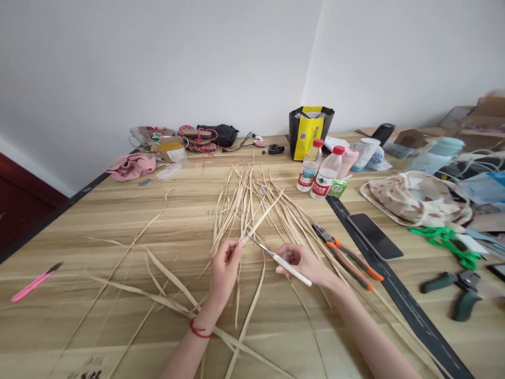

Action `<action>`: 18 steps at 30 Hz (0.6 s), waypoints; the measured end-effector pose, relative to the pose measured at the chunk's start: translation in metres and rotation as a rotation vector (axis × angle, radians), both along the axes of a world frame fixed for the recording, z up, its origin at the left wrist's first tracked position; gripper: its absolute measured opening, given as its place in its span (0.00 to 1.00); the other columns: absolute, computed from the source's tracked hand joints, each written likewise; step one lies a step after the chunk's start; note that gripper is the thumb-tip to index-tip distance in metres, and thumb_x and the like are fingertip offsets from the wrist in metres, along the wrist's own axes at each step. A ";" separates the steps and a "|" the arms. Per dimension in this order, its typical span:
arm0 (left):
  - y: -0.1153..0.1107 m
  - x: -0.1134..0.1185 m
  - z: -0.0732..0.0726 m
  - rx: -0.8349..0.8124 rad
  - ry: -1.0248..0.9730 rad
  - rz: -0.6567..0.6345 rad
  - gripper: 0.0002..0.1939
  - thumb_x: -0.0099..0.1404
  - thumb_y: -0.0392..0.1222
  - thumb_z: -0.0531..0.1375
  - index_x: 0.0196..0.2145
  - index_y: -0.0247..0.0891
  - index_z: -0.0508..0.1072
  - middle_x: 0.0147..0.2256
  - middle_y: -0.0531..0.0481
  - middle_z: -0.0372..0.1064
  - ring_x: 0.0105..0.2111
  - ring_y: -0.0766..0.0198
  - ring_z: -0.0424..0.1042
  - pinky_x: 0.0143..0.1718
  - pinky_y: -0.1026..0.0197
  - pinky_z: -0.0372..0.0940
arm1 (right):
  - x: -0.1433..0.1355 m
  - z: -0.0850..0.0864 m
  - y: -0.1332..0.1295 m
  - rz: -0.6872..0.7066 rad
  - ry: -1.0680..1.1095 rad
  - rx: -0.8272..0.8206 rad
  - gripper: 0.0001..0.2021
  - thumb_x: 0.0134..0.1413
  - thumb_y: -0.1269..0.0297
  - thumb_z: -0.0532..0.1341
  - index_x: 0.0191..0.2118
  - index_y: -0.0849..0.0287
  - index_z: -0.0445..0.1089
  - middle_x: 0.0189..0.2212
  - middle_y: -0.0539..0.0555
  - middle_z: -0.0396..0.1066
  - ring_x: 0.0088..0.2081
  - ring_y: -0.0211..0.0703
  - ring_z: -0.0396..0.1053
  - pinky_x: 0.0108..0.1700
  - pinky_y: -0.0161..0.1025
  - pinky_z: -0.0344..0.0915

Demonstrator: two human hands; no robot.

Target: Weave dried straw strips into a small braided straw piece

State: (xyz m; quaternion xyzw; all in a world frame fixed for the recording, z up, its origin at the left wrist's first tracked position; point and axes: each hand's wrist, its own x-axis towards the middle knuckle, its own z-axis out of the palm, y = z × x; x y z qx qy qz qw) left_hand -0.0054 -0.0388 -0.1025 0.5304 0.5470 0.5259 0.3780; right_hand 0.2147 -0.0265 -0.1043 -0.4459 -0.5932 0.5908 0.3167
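Pale dried plant strips point(232, 205) lie fanned out over the middle of the wooden table, with longer ones crossing at the lower left. My left hand point(225, 266), with a red string at the wrist, pinches one strip point(265, 215) that points up and to the right. Scissors with white handles point(290, 268) are in my right hand point(298, 260). Their metal blades reach left to the strip, close to my left fingertips. Whether the blades touch the strip cannot be made out.
Orange-handled pliers point(349, 258), a phone point(374, 236) and dark-handled cutters point(457, 289) lie at the right. Two bottles point(325, 173) stand before a black and yellow bag point(310, 134). A pink-handled tool point(35, 283) lies far left.
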 end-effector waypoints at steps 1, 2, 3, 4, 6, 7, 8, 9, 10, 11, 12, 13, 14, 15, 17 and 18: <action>-0.001 0.000 0.000 0.007 0.013 -0.001 0.10 0.63 0.48 0.58 0.32 0.37 0.70 0.22 0.57 0.60 0.23 0.68 0.58 0.25 0.66 0.55 | 0.000 0.000 0.000 0.001 -0.007 -0.001 0.19 0.39 0.55 0.71 0.36 0.62 0.72 0.20 0.46 0.66 0.21 0.33 0.60 0.24 0.32 0.56; -0.002 0.001 0.000 0.013 0.025 -0.003 0.10 0.63 0.47 0.58 0.31 0.37 0.70 0.23 0.57 0.60 0.23 0.68 0.58 0.26 0.66 0.55 | 0.000 0.000 0.000 0.003 -0.011 -0.001 0.19 0.39 0.55 0.71 0.35 0.62 0.72 0.20 0.46 0.65 0.21 0.33 0.60 0.23 0.32 0.55; -0.002 0.001 0.000 0.018 0.036 -0.004 0.10 0.64 0.47 0.58 0.31 0.38 0.70 0.23 0.57 0.60 0.23 0.68 0.59 0.26 0.66 0.55 | 0.000 0.000 0.000 0.006 -0.012 -0.001 0.19 0.39 0.55 0.71 0.35 0.62 0.72 0.20 0.45 0.65 0.20 0.33 0.59 0.23 0.32 0.55; -0.002 0.001 0.000 0.021 0.044 -0.005 0.10 0.64 0.46 0.58 0.31 0.38 0.69 0.23 0.57 0.60 0.23 0.68 0.59 0.26 0.66 0.55 | 0.000 -0.001 0.000 0.007 -0.011 -0.001 0.19 0.39 0.54 0.71 0.35 0.62 0.72 0.19 0.45 0.65 0.20 0.33 0.59 0.23 0.32 0.54; -0.002 0.001 0.000 0.025 0.056 -0.006 0.10 0.64 0.46 0.57 0.30 0.38 0.69 0.22 0.57 0.59 0.23 0.68 0.59 0.27 0.66 0.55 | 0.000 0.000 0.000 0.007 -0.010 -0.003 0.19 0.38 0.54 0.71 0.35 0.61 0.72 0.19 0.45 0.64 0.20 0.33 0.58 0.23 0.32 0.54; -0.002 0.001 -0.001 0.025 0.060 -0.007 0.10 0.65 0.46 0.57 0.30 0.38 0.68 0.22 0.57 0.58 0.23 0.68 0.59 0.26 0.66 0.55 | 0.000 0.000 0.000 0.005 -0.012 -0.003 0.20 0.38 0.53 0.71 0.34 0.61 0.72 0.19 0.44 0.63 0.20 0.33 0.58 0.22 0.32 0.53; -0.002 0.001 -0.001 0.024 0.063 -0.009 0.10 0.65 0.46 0.57 0.30 0.38 0.68 0.22 0.57 0.58 0.23 0.68 0.59 0.26 0.66 0.55 | 0.000 0.000 -0.001 0.002 -0.014 -0.001 0.20 0.38 0.53 0.72 0.34 0.61 0.72 0.19 0.44 0.63 0.20 0.32 0.58 0.22 0.32 0.53; -0.002 0.001 -0.002 0.023 0.065 -0.012 0.10 0.65 0.46 0.57 0.30 0.38 0.68 0.22 0.57 0.58 0.23 0.68 0.59 0.26 0.66 0.56 | 0.000 0.000 -0.001 0.000 -0.015 0.001 0.20 0.38 0.53 0.71 0.34 0.61 0.72 0.19 0.44 0.63 0.20 0.32 0.58 0.22 0.32 0.53; -0.001 0.001 -0.003 0.021 0.067 -0.014 0.10 0.65 0.47 0.57 0.30 0.38 0.68 0.22 0.57 0.58 0.23 0.68 0.59 0.26 0.66 0.56 | 0.000 0.000 -0.001 0.000 -0.016 0.006 0.19 0.39 0.53 0.71 0.34 0.61 0.71 0.19 0.44 0.63 0.20 0.32 0.58 0.21 0.32 0.53; -0.001 0.001 -0.003 0.020 0.068 -0.016 0.10 0.65 0.47 0.57 0.30 0.38 0.67 0.22 0.57 0.58 0.23 0.68 0.59 0.26 0.66 0.56 | 0.000 -0.001 -0.001 0.001 -0.017 0.014 0.19 0.40 0.53 0.70 0.34 0.61 0.71 0.19 0.45 0.63 0.20 0.33 0.58 0.21 0.31 0.53; -0.001 0.001 -0.004 0.018 0.068 -0.017 0.11 0.65 0.47 0.57 0.30 0.38 0.67 0.22 0.57 0.58 0.23 0.68 0.59 0.26 0.66 0.56 | 0.000 -0.002 -0.001 0.005 -0.018 0.028 0.18 0.41 0.53 0.70 0.34 0.61 0.71 0.19 0.45 0.63 0.20 0.33 0.59 0.21 0.31 0.54; -0.001 0.000 -0.005 0.016 0.068 -0.019 0.11 0.65 0.47 0.56 0.30 0.38 0.67 0.22 0.57 0.58 0.22 0.68 0.59 0.25 0.66 0.56 | 0.000 -0.004 -0.001 0.008 -0.024 0.050 0.18 0.42 0.53 0.69 0.35 0.61 0.70 0.20 0.45 0.64 0.20 0.34 0.60 0.21 0.31 0.55; -0.001 0.000 -0.006 0.014 0.067 -0.021 0.11 0.65 0.47 0.56 0.30 0.38 0.67 0.22 0.57 0.58 0.22 0.68 0.59 0.25 0.66 0.56 | 0.000 -0.006 0.001 -0.001 -0.044 0.087 0.18 0.43 0.52 0.68 0.35 0.61 0.70 0.20 0.46 0.64 0.21 0.34 0.61 0.22 0.32 0.57; 0.000 0.000 -0.007 0.012 0.067 -0.025 0.11 0.65 0.47 0.56 0.31 0.38 0.67 0.22 0.57 0.58 0.22 0.68 0.59 0.25 0.66 0.56 | 0.000 -0.010 0.002 -0.038 -0.096 0.147 0.19 0.44 0.52 0.68 0.36 0.61 0.70 0.20 0.46 0.65 0.21 0.35 0.62 0.22 0.32 0.58; 0.000 -0.001 -0.009 0.006 0.065 -0.036 0.11 0.66 0.48 0.55 0.32 0.38 0.67 0.22 0.57 0.59 0.22 0.68 0.60 0.24 0.66 0.56 | 0.002 -0.018 0.007 -0.178 -0.264 0.294 0.19 0.46 0.51 0.66 0.38 0.61 0.70 0.21 0.48 0.67 0.22 0.38 0.65 0.24 0.33 0.61; 0.001 -0.001 -0.010 0.004 0.065 -0.044 0.11 0.66 0.48 0.55 0.33 0.38 0.68 0.22 0.57 0.59 0.22 0.68 0.60 0.24 0.66 0.57 | 0.004 -0.023 0.010 -0.289 -0.387 0.377 0.19 0.48 0.51 0.64 0.39 0.61 0.69 0.22 0.49 0.69 0.23 0.39 0.67 0.25 0.34 0.63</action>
